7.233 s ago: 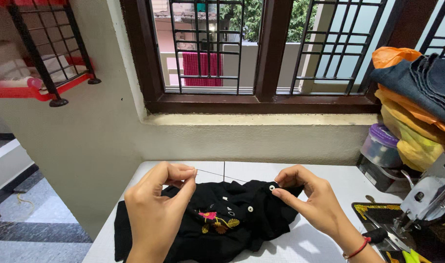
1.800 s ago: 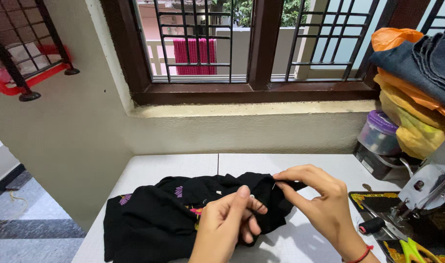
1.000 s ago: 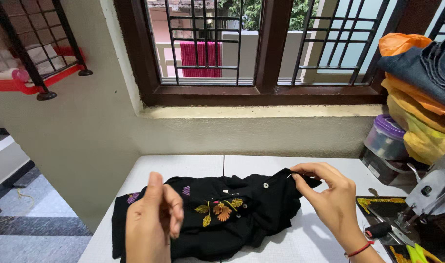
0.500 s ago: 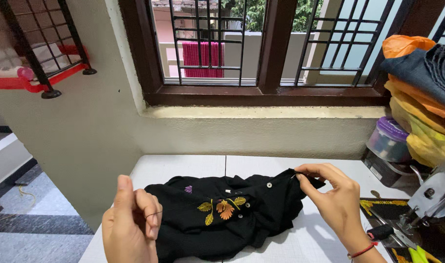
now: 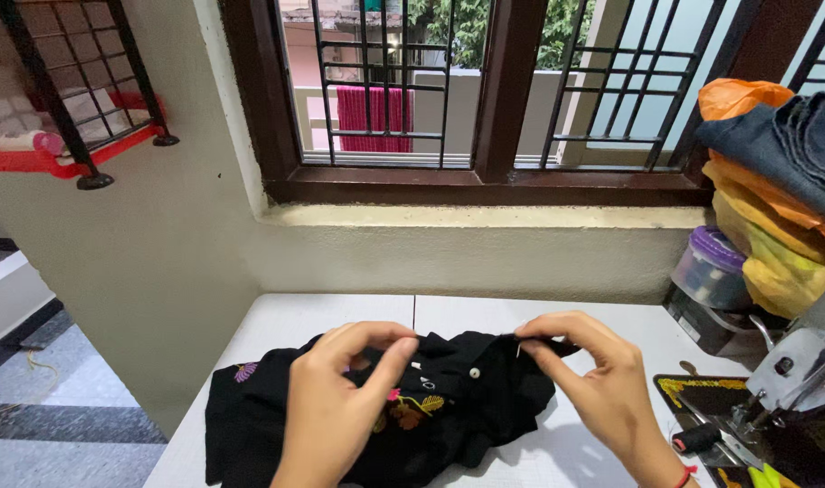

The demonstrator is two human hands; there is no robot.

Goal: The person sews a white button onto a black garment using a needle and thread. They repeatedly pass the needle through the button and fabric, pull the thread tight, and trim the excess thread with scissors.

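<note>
Head view, looking down at your two hands over a white table point(image 5: 304, 316). A black garment point(image 5: 467, 416) with coloured flower embroidery lies crumpled on the table, and everything below is placed relative to it. Your left hand point(image 5: 340, 402) rests on the garment's middle, thumb and forefinger pressed together on a fold at its upper edge. Your right hand point(image 5: 593, 380) is at the garment's right end, fingertips pinching the same upper edge, with the fabric held taut between both hands. A small white button point(image 5: 474, 372) shows on the cloth between your hands.

Behind the garment, bare tabletop runs to the wall under a barred window point(image 5: 485, 90). Left of the garment, the table edge is close, with tiled floor point(image 5: 60, 425) below it. Right of the garment, beyond a strip of bare table, sits a sewing machine point(image 5: 792, 380), and a black thread spool point(image 5: 697, 438) lies near your right wrist. Further back on the right stand a purple-lidded tub point(image 5: 711, 271) and a stack of folded cloth point(image 5: 783, 181).
</note>
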